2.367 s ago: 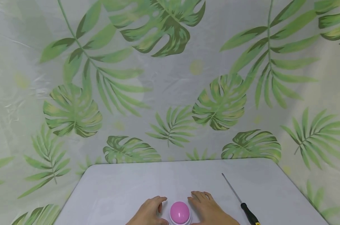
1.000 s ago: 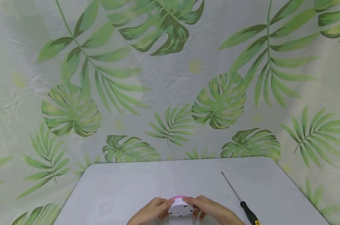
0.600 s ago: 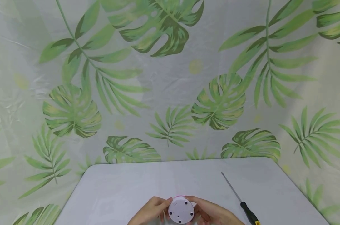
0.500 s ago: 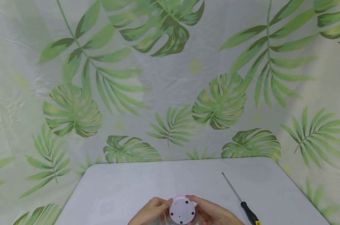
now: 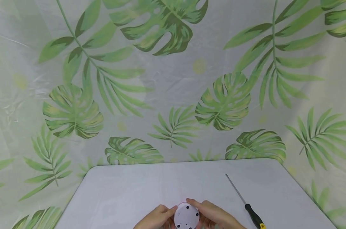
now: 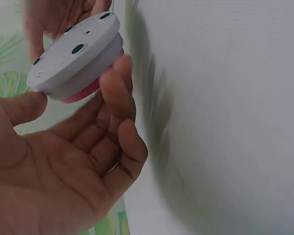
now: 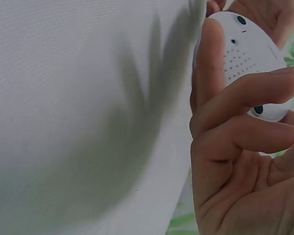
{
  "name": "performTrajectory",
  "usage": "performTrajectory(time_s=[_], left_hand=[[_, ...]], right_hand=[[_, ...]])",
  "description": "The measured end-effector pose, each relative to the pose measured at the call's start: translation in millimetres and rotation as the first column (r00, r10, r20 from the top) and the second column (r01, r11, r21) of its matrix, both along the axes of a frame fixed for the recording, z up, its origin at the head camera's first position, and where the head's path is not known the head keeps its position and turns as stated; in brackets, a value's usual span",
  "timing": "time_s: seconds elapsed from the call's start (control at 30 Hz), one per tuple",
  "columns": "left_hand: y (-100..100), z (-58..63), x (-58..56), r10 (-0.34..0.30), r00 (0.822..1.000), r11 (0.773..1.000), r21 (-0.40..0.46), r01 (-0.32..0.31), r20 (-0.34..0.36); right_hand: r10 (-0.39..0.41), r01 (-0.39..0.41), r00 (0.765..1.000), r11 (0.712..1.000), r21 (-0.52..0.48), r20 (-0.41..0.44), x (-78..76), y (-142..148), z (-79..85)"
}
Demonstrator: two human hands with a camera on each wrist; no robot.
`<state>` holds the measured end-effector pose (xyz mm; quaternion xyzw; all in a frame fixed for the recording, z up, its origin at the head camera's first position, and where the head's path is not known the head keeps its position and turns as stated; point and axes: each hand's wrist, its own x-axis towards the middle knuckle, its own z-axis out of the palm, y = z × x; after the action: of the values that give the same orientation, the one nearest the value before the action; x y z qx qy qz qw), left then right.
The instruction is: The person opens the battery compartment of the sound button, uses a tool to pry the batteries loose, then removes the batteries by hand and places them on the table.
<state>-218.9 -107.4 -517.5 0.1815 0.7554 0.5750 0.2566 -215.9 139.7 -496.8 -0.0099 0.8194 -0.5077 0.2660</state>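
Note:
Both hands hold a round pink-and-white push button (image 5: 186,217) tipped so its white underside faces the head camera. My left hand (image 5: 155,218) grips its left edge, the thumb on the rim and fingers curled below. At the other side my right hand (image 5: 215,214) holds the right edge. In the left wrist view the push button (image 6: 78,49) shows dark round spots on its base and a strip of pink dome beneath. Small speaker holes dot the push button (image 7: 245,54) in the right wrist view, where fingers of the right hand (image 7: 240,142) partly cover it.
A screwdriver (image 5: 254,216) with a black and yellow handle lies to the right on the white table (image 5: 127,187), its shaft slanting toward the back. Behind the table hangs a leaf-patterned sheet (image 5: 173,86).
Earlier the push button stood pink dome up with a hand apart on each side. Both hands have since taken hold of it and tipped its base toward the head camera. The screwdriver has stayed put.

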Motion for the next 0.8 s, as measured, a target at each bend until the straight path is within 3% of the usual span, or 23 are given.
performTrajectory(time_s=[0.13,0.27,0.37,0.57,0.67,0.8], left_hand=[[0.4,-0.8,-0.9,-0.022,0.999,0.999,0.022,0.023,-0.046],[-0.7,-1.4,-2.7,-0.116,0.990,0.988,0.097,0.123,-0.078],[-2.8,-4.5,-3.9,-0.185,0.981,0.968,0.161,0.191,-0.054],[-9.2,-14.3,-5.7,-0.239,0.967,0.934,0.293,0.205,0.085],[-14.2,-16.4,-7.9,-0.236,0.970,0.937,0.278,0.211,0.058],[-18.5,-14.0,-8.1,-0.266,0.964,0.924,0.289,0.249,0.020]], right_hand=[[0.008,-0.008,1.000,1.000,0.006,0.004,2.9,-3.2,-1.1],[0.013,-0.011,1.000,0.998,0.054,-0.027,4.2,-2.8,-0.3],[0.015,-0.010,0.999,0.995,0.097,-0.048,3.1,-0.5,1.5],[0.084,-0.086,0.995,0.996,-0.033,-0.058,3.2,5.0,2.5],[0.126,-0.136,0.987,0.986,-0.100,-0.103,4.1,7.7,1.3],[0.166,-0.194,0.966,0.973,-0.127,-0.201,5.7,9.4,-2.3]])
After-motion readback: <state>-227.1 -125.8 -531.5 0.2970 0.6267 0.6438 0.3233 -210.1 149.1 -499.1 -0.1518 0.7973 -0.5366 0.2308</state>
